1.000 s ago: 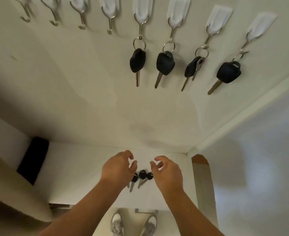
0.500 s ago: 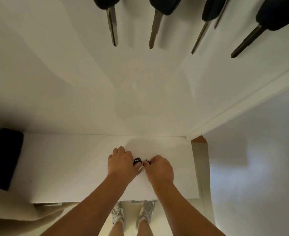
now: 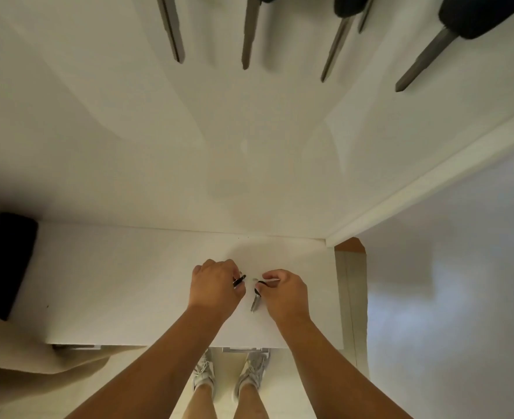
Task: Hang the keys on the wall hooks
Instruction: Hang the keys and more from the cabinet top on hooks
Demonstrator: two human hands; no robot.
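Four keys (image 3: pixel 331 40) already hung on the wall above, while over the white table (image 3: pixel 122 291) the left hand (image 3: pixel 216 287) and right hand (image 3: pixel 284 294) each pinched another black-headed key (image 3: pixel 255 299), neither yet hung.

1. On the wall (image 3: pixel 219 131), up top: four hanging keys (image 3: pixel 171 31) in a row.
2. Below the wall: a shelf top (image 3: pixel 113 282), with both hands over it, left hand (image 3: pixel 216 287) beside right hand (image 3: pixel 283 293).
3. Under the right hand: a key (image 3: pixel 255 299), blade toward the shelf's near edge.
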